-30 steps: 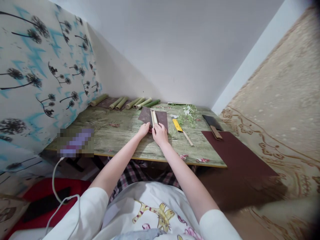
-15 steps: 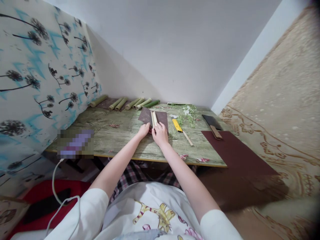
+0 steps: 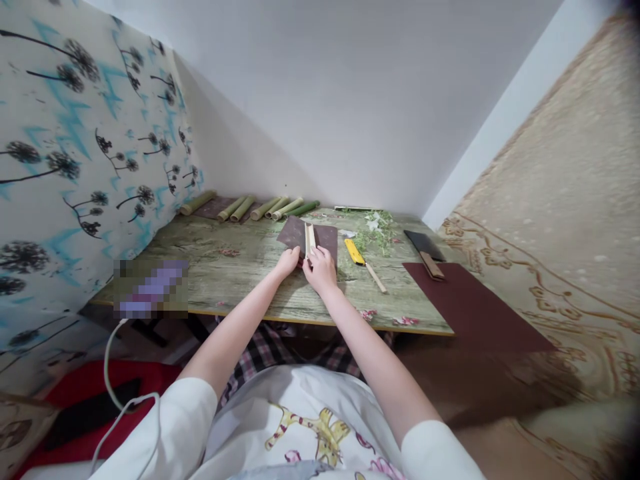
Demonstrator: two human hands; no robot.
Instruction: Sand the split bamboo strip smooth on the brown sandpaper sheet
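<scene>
Near the middle of the table [image 3: 240, 280], a split half of bamboo [image 3: 309, 235] lies hollow side up on a brown sheet that looks like sandpaper [image 3: 327, 240]. My right hand [image 3: 321, 269] is closed over the near end of the bamboo. Just to its left, my left hand [image 3: 289, 262] pinches the near left edge of the sandpaper. The undersides of the fingers are hidden. A yellow-handled saw or knife [image 3: 355, 251] with a pale strip at its end lies right of my right hand.
Several bamboo tubes [image 3: 263, 208] lie along the back wall. Green shavings [image 3: 375, 237] spread at the back right. A black cleaver [image 3: 424, 245] with a brown handle rests on a dark red sheet [image 3: 470, 300] at the right edge. A blurred purple thing [image 3: 153, 290] with a white cable sits left.
The bamboo half has shifted slightly to the right, and the sandpaper has edged right too. Both hands stay in nearly the same place.
</scene>
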